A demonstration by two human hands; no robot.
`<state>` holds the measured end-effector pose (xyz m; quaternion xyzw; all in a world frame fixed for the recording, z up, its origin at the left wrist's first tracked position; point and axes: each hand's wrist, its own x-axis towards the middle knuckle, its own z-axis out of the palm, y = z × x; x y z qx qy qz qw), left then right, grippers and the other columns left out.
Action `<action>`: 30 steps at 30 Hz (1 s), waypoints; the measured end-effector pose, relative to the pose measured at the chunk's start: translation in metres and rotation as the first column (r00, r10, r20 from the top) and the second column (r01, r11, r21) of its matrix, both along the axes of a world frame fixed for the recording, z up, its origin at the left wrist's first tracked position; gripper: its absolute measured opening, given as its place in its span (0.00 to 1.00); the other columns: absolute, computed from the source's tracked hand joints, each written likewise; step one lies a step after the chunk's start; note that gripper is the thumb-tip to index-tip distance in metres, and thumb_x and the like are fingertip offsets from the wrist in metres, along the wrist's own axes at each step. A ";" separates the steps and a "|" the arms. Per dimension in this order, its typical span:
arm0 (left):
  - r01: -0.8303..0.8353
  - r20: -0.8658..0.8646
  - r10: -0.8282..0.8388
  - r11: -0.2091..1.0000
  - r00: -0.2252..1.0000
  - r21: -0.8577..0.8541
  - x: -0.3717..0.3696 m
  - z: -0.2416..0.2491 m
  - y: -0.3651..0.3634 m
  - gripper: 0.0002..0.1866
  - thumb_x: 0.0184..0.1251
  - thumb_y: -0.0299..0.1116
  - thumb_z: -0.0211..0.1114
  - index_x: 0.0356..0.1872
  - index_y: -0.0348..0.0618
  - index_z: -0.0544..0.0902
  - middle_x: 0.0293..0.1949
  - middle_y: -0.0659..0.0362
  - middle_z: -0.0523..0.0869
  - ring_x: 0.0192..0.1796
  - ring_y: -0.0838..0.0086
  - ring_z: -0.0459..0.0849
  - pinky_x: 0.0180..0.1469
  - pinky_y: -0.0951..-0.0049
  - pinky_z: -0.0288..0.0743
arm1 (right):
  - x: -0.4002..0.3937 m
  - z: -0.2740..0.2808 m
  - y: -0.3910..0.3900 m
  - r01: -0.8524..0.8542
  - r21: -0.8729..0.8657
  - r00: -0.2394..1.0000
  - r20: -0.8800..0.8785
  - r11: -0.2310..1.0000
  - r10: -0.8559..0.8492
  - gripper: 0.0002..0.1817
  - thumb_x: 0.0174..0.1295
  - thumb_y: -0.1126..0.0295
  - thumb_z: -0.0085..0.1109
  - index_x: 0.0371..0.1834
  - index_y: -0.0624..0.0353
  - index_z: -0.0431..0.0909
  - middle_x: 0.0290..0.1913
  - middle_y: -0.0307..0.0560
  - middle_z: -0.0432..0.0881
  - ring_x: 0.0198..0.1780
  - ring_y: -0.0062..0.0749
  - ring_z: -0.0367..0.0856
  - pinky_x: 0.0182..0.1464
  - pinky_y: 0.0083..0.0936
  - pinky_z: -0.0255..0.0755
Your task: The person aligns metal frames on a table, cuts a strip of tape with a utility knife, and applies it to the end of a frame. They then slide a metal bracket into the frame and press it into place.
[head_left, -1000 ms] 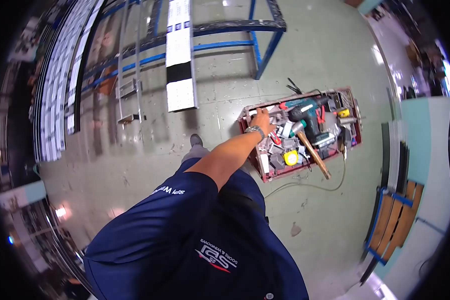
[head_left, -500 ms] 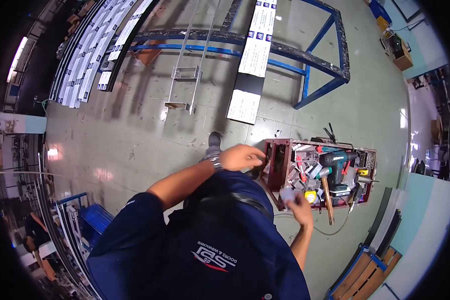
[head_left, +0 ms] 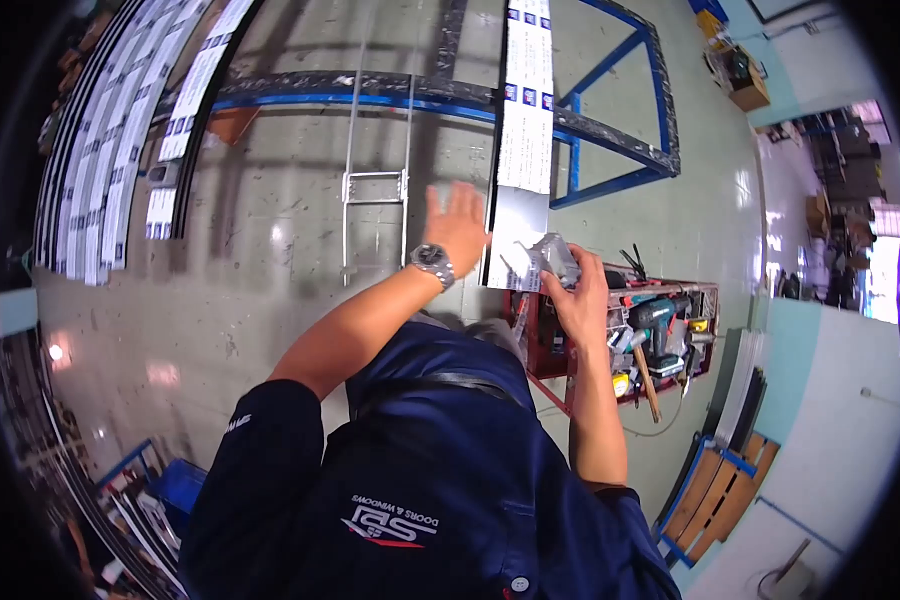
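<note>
My right hand (head_left: 582, 290) grips a small crumpled, clear-grey packet (head_left: 558, 258), which looks like a plastic bag. It hangs over the near end of a long profile (head_left: 523, 150) wrapped in white printed film. Just left of that end, my left hand (head_left: 456, 232) is open with its fingers stretched forward, holding nothing. A metal watch is on that wrist. Below and right of my right hand stands a dark red toolbox (head_left: 562, 372). In it are a teal and black cordless drill (head_left: 656, 318), a hammer (head_left: 647, 385) and a yellow tape measure (head_left: 621, 385).
A blue metal trestle (head_left: 620, 185) with a dark, worn top bar supports the wrapped profile. A narrow metal frame (head_left: 375, 200) leans across it to the left. More wrapped profiles (head_left: 90, 190) lie at the far left. A wooden-slatted blue rack (head_left: 720, 500) stands at lower right.
Both hands have moved forward to the profile's near end. My right hand has carried the packet up from the toolbox, and my left has reached out from my waist with its fingers extended.
</note>
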<state>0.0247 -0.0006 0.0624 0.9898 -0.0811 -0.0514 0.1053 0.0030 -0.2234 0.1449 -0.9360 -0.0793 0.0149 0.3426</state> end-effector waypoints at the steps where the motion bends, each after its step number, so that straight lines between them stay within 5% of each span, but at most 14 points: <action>1: -0.092 0.063 0.090 0.995 0.994 0.026 0.006 -0.003 0.008 0.33 0.72 0.48 0.59 0.72 0.40 0.69 0.75 0.44 0.66 0.77 0.54 0.62 0.73 0.32 0.50 | 0.003 -0.003 0.003 -0.020 -0.017 1.000 0.019 1.000 0.021 0.30 0.53 0.66 0.72 0.60 0.66 0.76 0.54 0.60 0.80 0.56 0.52 0.80 0.60 0.37 0.72; 5: -0.017 0.030 0.031 0.921 0.999 -0.390 0.010 0.029 0.024 0.29 0.69 0.41 0.63 0.67 0.39 0.73 0.65 0.47 0.76 0.65 0.52 0.75 0.65 0.51 0.69 | 0.024 -0.036 0.010 -0.006 -0.048 1.000 -0.020 0.999 0.005 0.29 0.52 0.67 0.72 0.58 0.64 0.77 0.53 0.60 0.79 0.56 0.55 0.79 0.59 0.40 0.73; 10: 0.090 0.061 -0.066 0.749 0.996 -0.656 0.015 0.014 0.002 0.32 0.62 0.32 0.68 0.69 0.39 0.70 0.66 0.48 0.75 0.64 0.50 0.76 0.66 0.56 0.70 | 0.063 -0.078 0.025 -0.028 -0.040 0.999 0.017 0.999 0.029 0.32 0.52 0.68 0.71 0.62 0.62 0.74 0.56 0.59 0.77 0.57 0.55 0.78 0.60 0.41 0.73; 14: 0.172 0.188 -0.073 0.790 0.979 -0.588 0.033 0.013 -0.007 0.43 0.55 0.28 0.72 0.74 0.43 0.63 0.69 0.48 0.71 0.64 0.50 0.75 0.66 0.56 0.70 | 0.074 -0.067 0.017 -0.166 -0.045 0.979 0.110 0.985 0.170 0.45 0.48 0.68 0.75 0.73 0.60 0.66 0.65 0.63 0.72 0.62 0.59 0.75 0.65 0.40 0.70; 18: 0.173 0.145 -0.114 0.843 0.983 -0.509 0.043 0.006 -0.009 0.38 0.56 0.28 0.72 0.70 0.45 0.69 0.62 0.52 0.78 0.59 0.53 0.77 0.62 0.57 0.72 | 0.070 -0.074 -0.015 -0.067 0.134 0.997 -0.037 0.989 0.073 0.47 0.49 0.64 0.77 0.73 0.64 0.63 0.68 0.64 0.70 0.67 0.58 0.72 0.69 0.41 0.67; 21: 0.133 0.095 -0.098 0.852 0.991 -0.506 0.044 0.004 -0.011 0.31 0.57 0.29 0.72 0.64 0.42 0.75 0.56 0.50 0.81 0.55 0.51 0.77 0.61 0.57 0.71 | 0.072 -0.096 -0.020 -0.096 0.216 0.991 -0.070 0.972 0.114 0.46 0.50 0.64 0.76 0.72 0.64 0.64 0.66 0.64 0.72 0.66 0.57 0.74 0.68 0.40 0.69; 25: 0.109 0.172 -0.036 0.895 0.984 -0.433 0.038 -0.007 -0.013 0.26 0.56 0.34 0.73 0.57 0.43 0.77 0.49 0.50 0.82 0.55 0.53 0.78 0.55 0.53 0.71 | 0.078 -0.106 -0.018 -0.108 0.247 0.992 -0.043 0.963 0.123 0.29 0.58 0.65 0.70 0.62 0.64 0.75 0.57 0.61 0.81 0.59 0.55 0.79 0.63 0.38 0.72; 27: 0.097 0.189 -0.019 0.907 0.982 -0.410 0.042 -0.019 -0.011 0.27 0.56 0.36 0.74 0.58 0.44 0.77 0.49 0.50 0.82 0.55 0.53 0.77 0.55 0.54 0.71 | 0.086 -0.105 -0.017 -0.102 0.225 0.991 -0.058 0.969 0.117 0.30 0.57 0.65 0.72 0.63 0.60 0.75 0.56 0.60 0.81 0.58 0.53 0.80 0.62 0.40 0.73; 29: 0.044 0.093 0.003 0.863 0.996 -0.503 0.038 -0.001 -0.014 0.27 0.58 0.37 0.73 0.60 0.47 0.77 0.51 0.53 0.82 0.56 0.54 0.77 0.56 0.57 0.72 | 0.092 -0.100 -0.016 -0.081 0.382 0.976 -0.156 0.921 0.150 0.33 0.53 0.72 0.74 0.64 0.61 0.74 0.58 0.55 0.81 0.59 0.46 0.81 0.61 0.37 0.75; 30: 0.073 0.141 -0.002 0.863 0.990 -0.500 0.038 -0.001 -0.015 0.26 0.60 0.36 0.71 0.60 0.46 0.77 0.51 0.53 0.82 0.55 0.54 0.77 0.56 0.57 0.72 | 0.092 -0.094 -0.016 -0.131 0.380 0.983 -0.071 0.916 0.170 0.33 0.53 0.72 0.73 0.64 0.61 0.74 0.59 0.55 0.80 0.58 0.47 0.81 0.61 0.36 0.75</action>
